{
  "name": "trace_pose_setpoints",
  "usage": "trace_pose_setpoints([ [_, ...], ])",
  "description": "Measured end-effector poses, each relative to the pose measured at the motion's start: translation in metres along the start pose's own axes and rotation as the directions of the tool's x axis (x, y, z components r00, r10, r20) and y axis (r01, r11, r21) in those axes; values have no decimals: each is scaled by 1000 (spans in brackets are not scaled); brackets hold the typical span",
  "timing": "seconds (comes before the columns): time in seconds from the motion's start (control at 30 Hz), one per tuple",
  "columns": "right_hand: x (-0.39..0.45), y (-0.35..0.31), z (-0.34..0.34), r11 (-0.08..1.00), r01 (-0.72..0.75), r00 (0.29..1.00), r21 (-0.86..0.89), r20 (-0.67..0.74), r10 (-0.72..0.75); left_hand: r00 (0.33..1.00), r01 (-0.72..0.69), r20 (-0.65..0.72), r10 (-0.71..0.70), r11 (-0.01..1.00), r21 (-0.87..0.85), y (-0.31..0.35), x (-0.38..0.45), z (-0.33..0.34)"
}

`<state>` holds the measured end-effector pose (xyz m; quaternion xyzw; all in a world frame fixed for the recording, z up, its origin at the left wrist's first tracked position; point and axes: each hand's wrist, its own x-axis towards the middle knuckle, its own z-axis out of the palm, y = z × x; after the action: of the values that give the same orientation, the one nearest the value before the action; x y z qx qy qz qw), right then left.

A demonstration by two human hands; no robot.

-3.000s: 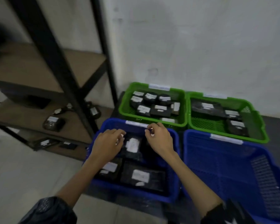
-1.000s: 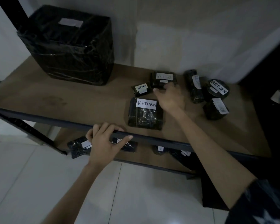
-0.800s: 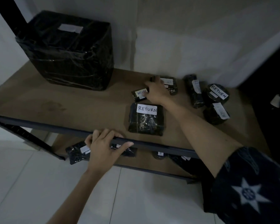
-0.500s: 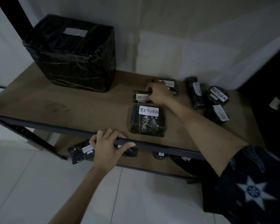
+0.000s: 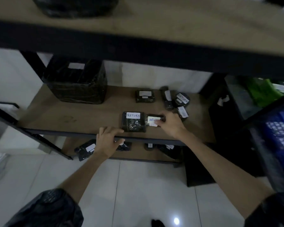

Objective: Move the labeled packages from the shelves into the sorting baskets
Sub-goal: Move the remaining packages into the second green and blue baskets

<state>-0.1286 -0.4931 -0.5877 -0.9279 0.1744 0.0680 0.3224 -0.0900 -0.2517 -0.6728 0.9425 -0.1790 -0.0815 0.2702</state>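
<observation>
Head view: right hand has dragged the small RETURN package beside the larger one, fingers closed on it.

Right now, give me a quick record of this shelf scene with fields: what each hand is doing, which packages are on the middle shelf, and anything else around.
left hand: gripping the front rail of the middle shelf
right hand: fingers on the small RETURN package, which lies on the shelf
flat RETURN package: lying just left of the small one, near the front edge
large wrapped box: back left of the shelf
other small packages: a cluster at the back right, one round package marked RETURN
lower shelf: more labeled packages, partly hidden
</observation>
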Motion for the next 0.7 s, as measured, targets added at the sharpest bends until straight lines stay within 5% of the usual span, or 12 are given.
trace_pose_setpoints([
  [0.23,-100,-1,-116,983,-111,987,149,-100,126,957,-287,-34,290,956,66,129,-37,-79],
  [0.4,-148,26,-189,902,-86,943,424,-258,211,896,-354,223,383,921,-162,238,-44,-85],
  [0.7,-255,183,-315,820,-41,914,570,-310,260,912,-381,61,405,894,-237,457,-87,-7],
])
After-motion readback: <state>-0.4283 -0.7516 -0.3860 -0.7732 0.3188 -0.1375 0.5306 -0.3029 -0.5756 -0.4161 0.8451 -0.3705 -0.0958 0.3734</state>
